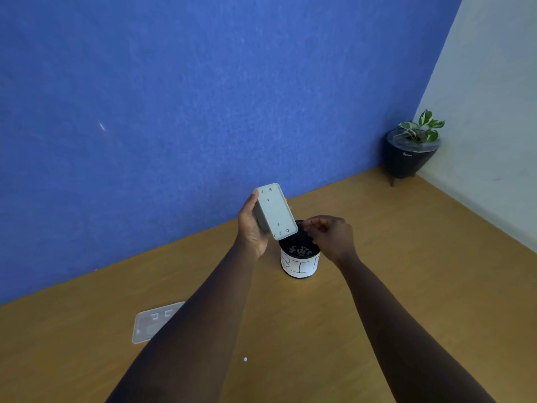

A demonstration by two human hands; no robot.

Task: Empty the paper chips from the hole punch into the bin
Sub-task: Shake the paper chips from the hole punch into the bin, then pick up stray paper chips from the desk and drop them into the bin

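From the head camera, we clasp the hole punch (276, 212) in our left hand (250, 228), tilted over the bin (299, 264). Our right hand (331, 237) hovers beside it, fingers loosely curled, pinching nothing we can make out. Chips (300, 251) already lie in the bin; the clear tray cover (151, 322) waits on the table (406, 271), so refitting probably remains

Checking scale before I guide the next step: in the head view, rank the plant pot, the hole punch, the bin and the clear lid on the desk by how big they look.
1. Plant pot with its plant, though it is farthest away.
2. Hole punch and bin: look alike, and hands partly cover both, so no ranking.
3. Clear lid: the left arm hides part of it, so unsure.
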